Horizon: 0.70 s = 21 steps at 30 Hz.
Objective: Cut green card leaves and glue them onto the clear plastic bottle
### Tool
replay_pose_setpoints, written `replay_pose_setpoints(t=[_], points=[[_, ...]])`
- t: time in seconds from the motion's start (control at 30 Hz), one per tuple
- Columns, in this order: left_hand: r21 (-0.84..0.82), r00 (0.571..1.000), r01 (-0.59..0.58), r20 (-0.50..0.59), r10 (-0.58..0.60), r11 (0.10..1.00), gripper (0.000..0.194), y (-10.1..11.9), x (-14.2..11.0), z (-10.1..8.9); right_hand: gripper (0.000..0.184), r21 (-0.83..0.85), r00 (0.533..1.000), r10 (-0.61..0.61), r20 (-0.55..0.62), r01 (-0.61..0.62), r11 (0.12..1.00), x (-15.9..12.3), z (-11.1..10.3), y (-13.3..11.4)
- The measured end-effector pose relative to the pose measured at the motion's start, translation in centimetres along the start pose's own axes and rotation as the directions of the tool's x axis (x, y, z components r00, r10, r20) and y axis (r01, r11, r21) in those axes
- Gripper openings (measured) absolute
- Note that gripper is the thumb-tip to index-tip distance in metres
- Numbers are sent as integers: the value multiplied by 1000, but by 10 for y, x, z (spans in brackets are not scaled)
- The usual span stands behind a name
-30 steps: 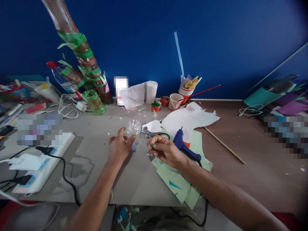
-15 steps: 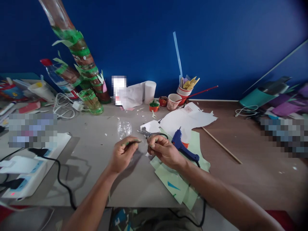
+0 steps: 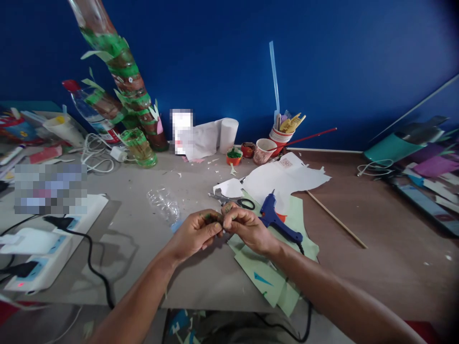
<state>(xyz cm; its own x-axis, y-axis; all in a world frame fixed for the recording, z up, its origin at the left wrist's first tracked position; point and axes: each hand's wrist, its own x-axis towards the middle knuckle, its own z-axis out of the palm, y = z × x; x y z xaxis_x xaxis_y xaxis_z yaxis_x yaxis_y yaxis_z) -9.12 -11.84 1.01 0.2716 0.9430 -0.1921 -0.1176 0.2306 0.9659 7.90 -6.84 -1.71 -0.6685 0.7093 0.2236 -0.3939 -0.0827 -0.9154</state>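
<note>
My left hand (image 3: pixel 199 232) and my right hand (image 3: pixel 247 227) meet at their fingertips above the grey tabletop. Thumb and fingers of each are pinched together; whatever may be between them is too small or hidden to make out. Green smears mark the fingers. A clear plastic bottle (image 3: pixel 165 203) lies just beyond my left hand, partly covered by it. Behind my right hand are scissors (image 3: pixel 246 204), partly under a scrap of white paper (image 3: pixel 229 188). Close by on the right, a blue glue gun (image 3: pixel 278 220) rests on light green paper sheets (image 3: pixel 258 277).
A power strip (image 3: pixel 71 243) with black cables occupies the left. Behind it stands a green and brown bottle trunk (image 3: pixel 132 86). Paint pots (image 3: pixel 234 155), paper cups (image 3: pixel 264 151) and a white roll (image 3: pixel 228 135) line the wall. A wooden stick (image 3: pixel 337 220) lies right.
My hands have come together, the left moving right until the fingertips touch. The clear bottle has shifted left and now shows its length. The view has moved slightly.
</note>
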Motion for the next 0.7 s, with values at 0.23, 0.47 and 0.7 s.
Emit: replay_pose_setpoints(t=[0.23, 0.47, 0.7], points=[[17, 999, -4, -38, 5, 1000, 22, -6, 3, 0, 11, -43, 996, -37, -82, 33, 999, 2, 2, 7], [93, 995, -45, -86, 53, 995, 12, -7, 3, 0, 17, 14, 984, 81, -161, -80, 997, 0, 3, 7], [267, 974, -62, -194, 116, 962, 10, -10, 7, 0, 17, -92, 939, 162, -303, -198, 976, 0, 3, 5]])
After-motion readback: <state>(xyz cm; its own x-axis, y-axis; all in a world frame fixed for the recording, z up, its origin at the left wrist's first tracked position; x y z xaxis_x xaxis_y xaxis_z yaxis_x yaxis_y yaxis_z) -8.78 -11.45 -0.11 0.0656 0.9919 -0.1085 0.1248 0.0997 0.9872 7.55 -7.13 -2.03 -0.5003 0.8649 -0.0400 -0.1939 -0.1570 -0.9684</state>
